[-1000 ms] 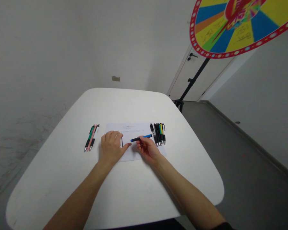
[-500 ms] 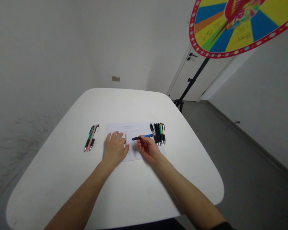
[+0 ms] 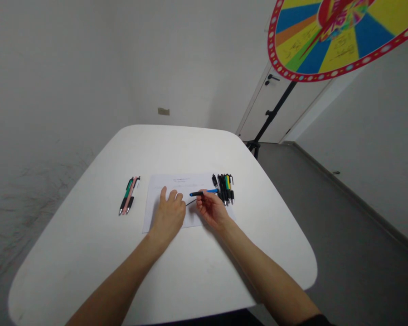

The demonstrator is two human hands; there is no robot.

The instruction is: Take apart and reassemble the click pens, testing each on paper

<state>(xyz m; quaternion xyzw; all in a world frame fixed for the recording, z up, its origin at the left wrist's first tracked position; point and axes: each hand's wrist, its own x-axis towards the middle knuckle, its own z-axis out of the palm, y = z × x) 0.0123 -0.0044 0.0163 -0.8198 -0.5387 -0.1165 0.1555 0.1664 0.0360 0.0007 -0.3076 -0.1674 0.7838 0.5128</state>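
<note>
Over the sheet of paper, my left hand pinches a thin dark pen refill between thumb and forefinger, its other fingers spread. The refill slants up toward my right hand; whether its far end touches that hand I cannot tell. A blue pen with a black grip lies across the fingertips of my right hand, its grip end pointing left. Just beyond the right hand, several pens lie side by side on the paper's right edge, black, green and yellow among them.
Three pens, green, pink and white, lie left of the paper on the white table. Past the table's far right corner stands a tripod carrying a colourful prize wheel. A wall is beyond the far edge.
My left hand has picked the refill up from the paper and moved slightly right with it, turning it aslant. My right hand, still with the blue pen, has shifted slightly right.
</note>
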